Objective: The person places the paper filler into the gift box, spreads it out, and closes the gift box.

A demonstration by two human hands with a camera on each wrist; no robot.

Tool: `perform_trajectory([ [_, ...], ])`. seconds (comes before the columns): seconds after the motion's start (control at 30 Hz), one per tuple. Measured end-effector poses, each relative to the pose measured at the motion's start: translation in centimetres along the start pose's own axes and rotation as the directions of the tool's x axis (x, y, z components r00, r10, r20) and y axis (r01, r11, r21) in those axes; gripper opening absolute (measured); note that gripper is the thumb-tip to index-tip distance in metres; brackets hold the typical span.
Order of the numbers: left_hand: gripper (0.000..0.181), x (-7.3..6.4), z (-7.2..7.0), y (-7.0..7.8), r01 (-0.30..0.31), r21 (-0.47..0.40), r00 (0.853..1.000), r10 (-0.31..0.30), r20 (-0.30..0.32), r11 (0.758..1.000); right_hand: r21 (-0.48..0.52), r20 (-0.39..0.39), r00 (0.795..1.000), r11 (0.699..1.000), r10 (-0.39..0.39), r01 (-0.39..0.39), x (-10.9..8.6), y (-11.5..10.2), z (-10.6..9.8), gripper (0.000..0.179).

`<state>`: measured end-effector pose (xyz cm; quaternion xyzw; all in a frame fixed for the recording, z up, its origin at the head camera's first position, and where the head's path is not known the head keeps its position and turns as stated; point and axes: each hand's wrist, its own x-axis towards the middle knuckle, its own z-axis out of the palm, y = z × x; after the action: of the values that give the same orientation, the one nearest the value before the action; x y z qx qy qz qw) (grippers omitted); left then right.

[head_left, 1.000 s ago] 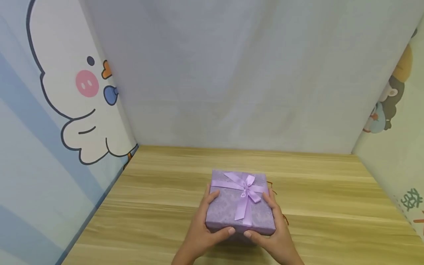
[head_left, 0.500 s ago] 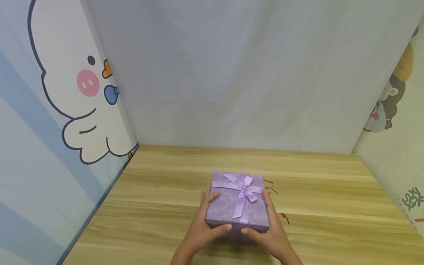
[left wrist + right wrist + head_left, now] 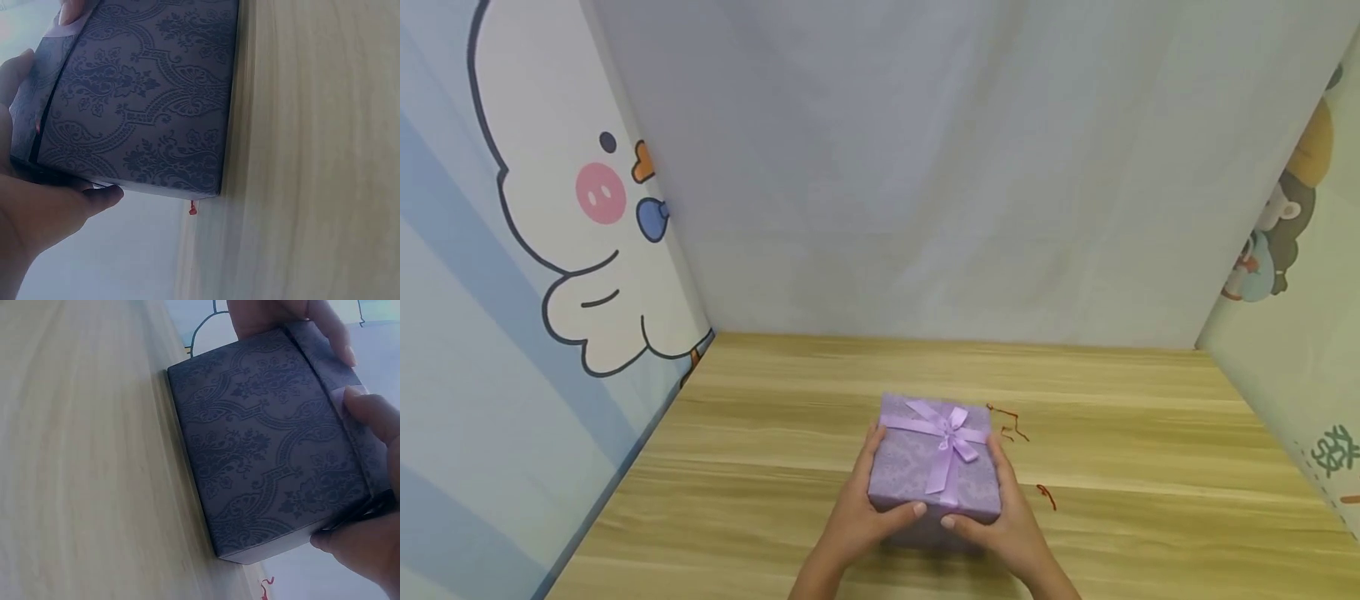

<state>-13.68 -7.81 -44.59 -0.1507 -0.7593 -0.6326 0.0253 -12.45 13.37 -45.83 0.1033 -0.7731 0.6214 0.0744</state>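
A purple patterned gift box stands on the wood-grain table, its lid tied with a lilac ribbon bow. My left hand grips the lid at its left side, thumb along the front. On the opposite side, my right hand holds the lid the same way, the two thumbs a little apart at the front. Both wrist views show the seam between lid and base, with a dark gap near the corners by the fingers. The box's inside is hidden.
Thin red strings lie on the table just right of the box, and a short red piece lies nearer me. A pale curtain closes off the back; cartoon-printed cloths stand at both sides.
The lid has shifted slightly left and down, both hands moving with it. More of the red strings at the right now shows. The hands keep hold throughout.
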Motion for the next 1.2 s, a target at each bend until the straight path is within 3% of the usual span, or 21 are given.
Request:
perform_trajectory([
  [0.07,0.103,0.1,0.1,-0.1,0.021,-0.009,1.000,-0.021,-0.004,1.000,0.007,0.001,1.000,1.000,0.027,-0.027,0.0,-0.1,0.0,0.113],
  [0.13,0.104,0.2,0.2,-1.3,0.022,-0.007,1.000,-0.022,-0.010,1.000,-0.002,0.001,0.999,0.999,0.044,-0.044,0.1,-0.1,0.0,0.113],
  [0.4,0.105,-0.2,0.4,-2.2,0.004,0.062,1.000,-0.004,-0.009,0.998,-0.085,0.004,0.995,0.992,0.097,-0.096,0.0,0.5,0.1,0.119],
  [0.6,0.107,-0.8,0.5,-2.0,0.029,0.113,1.000,-0.029,-0.007,0.993,-0.108,0.022,0.995,0.989,0.102,-0.099,-0.4,0.9,0.1,0.120],
  [0.97,0.108,-1.0,0.4,-1.9,0.059,0.128,0.998,-0.058,-0.006,0.990,-0.097,0.029,0.994,0.990,0.103,-0.100,-0.3,0.8,0.1,0.119],
  [1.2,0.102,-1.2,-1.3,-1.4,0.072,0.114,0.995,-0.079,0.060,0.991,-0.040,0.070,0.992,0.994,0.105,-0.102,-0.4,0.4,-1.1,0.108],
])
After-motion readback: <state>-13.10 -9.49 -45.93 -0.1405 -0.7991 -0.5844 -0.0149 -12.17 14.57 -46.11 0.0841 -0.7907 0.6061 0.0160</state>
